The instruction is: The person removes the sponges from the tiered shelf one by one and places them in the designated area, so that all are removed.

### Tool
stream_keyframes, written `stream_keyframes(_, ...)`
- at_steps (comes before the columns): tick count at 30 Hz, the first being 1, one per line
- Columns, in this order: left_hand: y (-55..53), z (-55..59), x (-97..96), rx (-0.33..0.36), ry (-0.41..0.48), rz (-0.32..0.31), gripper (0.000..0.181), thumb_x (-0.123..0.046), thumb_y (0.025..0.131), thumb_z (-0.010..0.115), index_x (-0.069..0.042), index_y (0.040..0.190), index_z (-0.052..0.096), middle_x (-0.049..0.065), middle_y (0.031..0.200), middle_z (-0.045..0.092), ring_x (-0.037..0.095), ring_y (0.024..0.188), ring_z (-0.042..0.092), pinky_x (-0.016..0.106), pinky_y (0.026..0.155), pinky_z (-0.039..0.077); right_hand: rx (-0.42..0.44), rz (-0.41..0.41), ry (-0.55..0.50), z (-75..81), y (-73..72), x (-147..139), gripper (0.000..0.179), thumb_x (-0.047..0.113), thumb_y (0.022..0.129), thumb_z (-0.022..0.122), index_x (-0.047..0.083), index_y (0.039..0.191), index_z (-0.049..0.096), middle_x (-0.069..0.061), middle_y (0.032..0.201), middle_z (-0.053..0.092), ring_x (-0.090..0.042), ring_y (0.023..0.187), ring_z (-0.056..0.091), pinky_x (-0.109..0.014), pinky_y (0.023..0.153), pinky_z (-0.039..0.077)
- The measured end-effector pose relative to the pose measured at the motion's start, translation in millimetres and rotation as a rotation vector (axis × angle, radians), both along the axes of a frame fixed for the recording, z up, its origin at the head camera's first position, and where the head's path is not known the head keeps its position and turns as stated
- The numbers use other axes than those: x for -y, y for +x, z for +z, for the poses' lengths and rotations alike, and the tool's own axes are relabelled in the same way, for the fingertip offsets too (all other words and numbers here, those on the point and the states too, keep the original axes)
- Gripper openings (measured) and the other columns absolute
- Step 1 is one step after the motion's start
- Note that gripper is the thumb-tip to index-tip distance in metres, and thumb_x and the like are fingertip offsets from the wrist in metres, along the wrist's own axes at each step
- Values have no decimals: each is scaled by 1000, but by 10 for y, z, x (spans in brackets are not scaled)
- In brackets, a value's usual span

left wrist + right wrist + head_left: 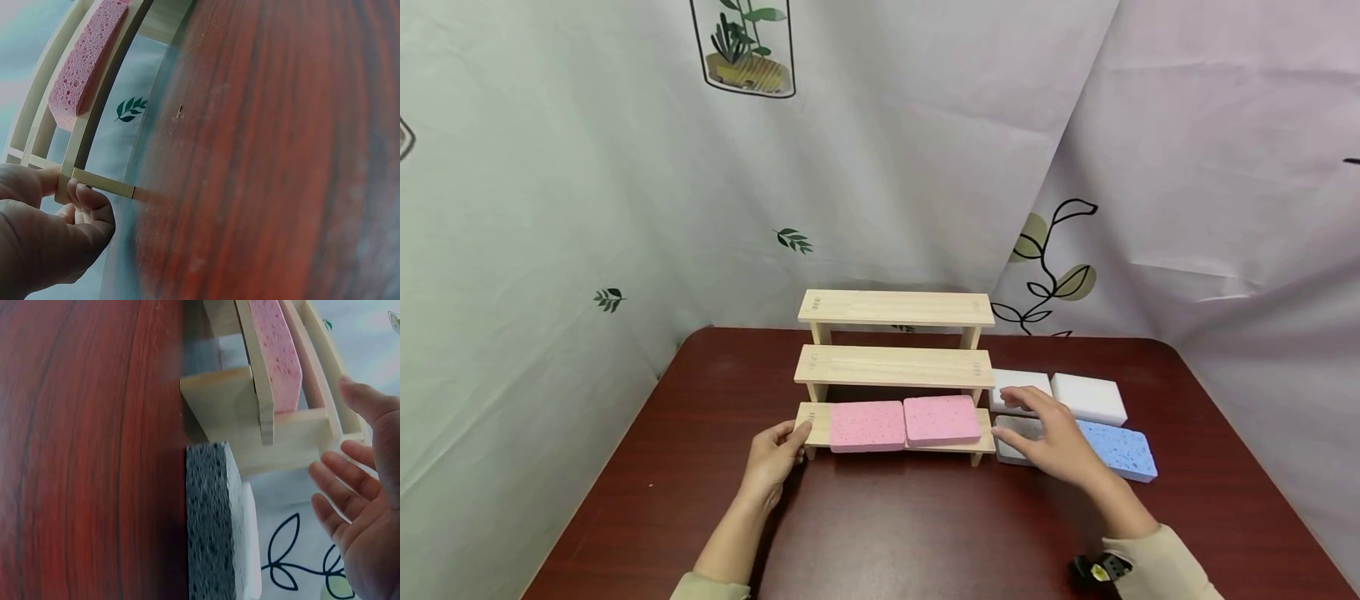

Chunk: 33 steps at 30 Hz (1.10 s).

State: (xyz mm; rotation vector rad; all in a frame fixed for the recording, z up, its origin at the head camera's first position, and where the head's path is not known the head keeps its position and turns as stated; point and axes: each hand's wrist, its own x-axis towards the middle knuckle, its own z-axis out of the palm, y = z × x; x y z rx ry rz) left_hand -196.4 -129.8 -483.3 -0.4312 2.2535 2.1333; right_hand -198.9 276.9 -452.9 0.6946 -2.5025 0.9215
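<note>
A three-tier wooden stand sits on the dark red table. Two pink sponges lie side by side on its lowest step. My left hand pinches the left end of that step, thumb on top and fingers beneath, as the left wrist view shows. To the right of the stand, my right hand hovers with fingers spread and nothing in them. Below it lie a grey sponge and a blue sponge, the grey one partly hidden by the hand.
Behind the grey and blue sponges are two white sponges, one partly covered by the right hand. The upper two steps of the stand hold nothing. A pale curtain with plant prints hangs behind the table.
</note>
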Motion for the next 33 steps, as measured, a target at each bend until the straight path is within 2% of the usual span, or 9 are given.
stream_keyframes(7, -15, -6, -6, 13, -5, 4, 36, -12, 99, 67, 17, 121, 61, -1, 77, 60, 9, 66, 53, 19, 60, 48, -2, 55, -5, -19, -7, 147, 51, 15, 77, 89, 1, 121, 66, -8, 110, 70, -21, 100, 68, -43, 84, 55)
stream_keyframes(12, -9, -14, 3, 7, -10, 2, 37, -12, 99, 67, 17, 121, 61, -1, 76, 60, 9, 67, 53, 20, 59, 48, 65, 88, 14, -32, -7, 223, 48, 21, 81, 87, 6, 122, 67, 0, 109, 69, -18, 99, 68, -45, 85, 54)
stream_keyframes(15, -11, -22, 15, 5, -11, -8, 40, -14, 99, 67, 17, 123, 60, -1, 76, 60, 10, 67, 53, 20, 59, 48, 90, 107, 15, -30, -5, 254, 47, 21, 82, 86, 6, 122, 67, 1, 110, 68, -17, 99, 67, -45, 86, 55)
stream_keyframes(25, -18, -15, 8, 0, -9, -1, 39, -13, 99, 67, 17, 123, 60, 0, 77, 61, 9, 66, 54, 20, 59, 48, 69, 122, 10, -44, 13, 252, 44, 21, 80, 87, 7, 117, 69, 3, 106, 69, -15, 96, 67, -43, 83, 56)
stream_keyframes(29, -16, -10, 11, -6, -9, -3, 39, -13, 99, 67, 17, 122, 61, 0, 77, 61, 9, 66, 54, 19, 59, 48, 55, 123, -2, -51, 5, 245, 43, 19, 79, 87, 7, 117, 69, 3, 100, 68, -15, 89, 65, -37, 76, 55)
stream_keyframes(33, -17, -18, 10, 5, -7, -3, 37, -12, 99, 67, 17, 122, 61, 0, 76, 60, 9, 66, 54, 19, 59, 47, 73, 87, 17, -58, -13, 245, 49, 22, 80, 87, 5, 122, 67, 2, 99, 66, -15, 87, 62, -32, 72, 52)
